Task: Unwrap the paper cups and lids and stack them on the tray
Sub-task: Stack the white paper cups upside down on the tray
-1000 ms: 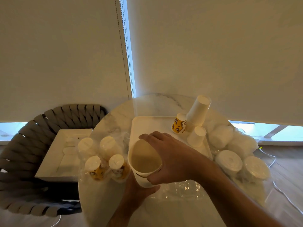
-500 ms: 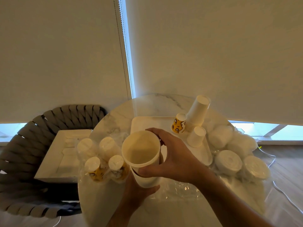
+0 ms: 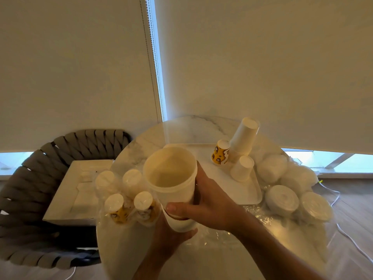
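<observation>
Right hand (image 3: 210,201) has its fingers wrapped round the top cup (image 3: 171,174), held above the desk (image 3: 181,128) just near-left of the tray (image 3: 253,190). Left hand (image 3: 171,237) grips the cups under it. If they're jammed together, a yank could knock over the wrapped cups (image 3: 127,197) on the left.

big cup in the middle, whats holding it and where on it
The right hand grips the top cup around its side wall just below the rim, thumb in front. The left hand holds the lower end of the cup stack from underneath.
</observation>
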A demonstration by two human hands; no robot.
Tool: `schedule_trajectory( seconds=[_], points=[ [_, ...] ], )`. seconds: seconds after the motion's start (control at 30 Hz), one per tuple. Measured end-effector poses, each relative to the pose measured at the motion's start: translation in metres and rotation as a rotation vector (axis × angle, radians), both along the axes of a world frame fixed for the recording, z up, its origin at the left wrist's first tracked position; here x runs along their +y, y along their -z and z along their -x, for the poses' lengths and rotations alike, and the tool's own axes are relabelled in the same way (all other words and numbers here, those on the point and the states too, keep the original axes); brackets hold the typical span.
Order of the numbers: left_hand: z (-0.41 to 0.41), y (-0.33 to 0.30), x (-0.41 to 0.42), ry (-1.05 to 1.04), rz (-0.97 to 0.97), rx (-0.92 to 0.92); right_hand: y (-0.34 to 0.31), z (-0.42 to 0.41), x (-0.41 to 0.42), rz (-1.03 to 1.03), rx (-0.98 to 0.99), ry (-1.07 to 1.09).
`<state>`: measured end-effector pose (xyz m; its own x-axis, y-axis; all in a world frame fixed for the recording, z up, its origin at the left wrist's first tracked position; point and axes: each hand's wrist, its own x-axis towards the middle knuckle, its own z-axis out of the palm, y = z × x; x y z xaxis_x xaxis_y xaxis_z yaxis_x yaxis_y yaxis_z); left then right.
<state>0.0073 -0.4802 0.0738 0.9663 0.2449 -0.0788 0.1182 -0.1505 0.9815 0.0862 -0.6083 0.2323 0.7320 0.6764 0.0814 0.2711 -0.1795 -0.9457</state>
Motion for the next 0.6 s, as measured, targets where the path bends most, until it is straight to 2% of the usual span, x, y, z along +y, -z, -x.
schedule_trajectory(
  seconds=[0.2,0.33,0.43,0.6],
  points=[
    [-0.005,0.001,0.004,-0.036,-0.006,-0.006,-0.004,-0.003,0.002,-0.259,0.14,0.211],
    [-0.004,0.003,0.004,-0.043,0.013,-0.001,-0.005,-0.021,-0.008,-0.4,0.36,0.281],
    [-0.004,-0.001,0.001,-0.066,0.033,-0.005,-0.006,-0.032,-0.02,-0.405,0.491,0.315],
    [-0.003,-0.001,0.0,-0.049,0.095,-0.011,0.001,-0.046,-0.039,-0.373,0.585,0.472]
  ],
)
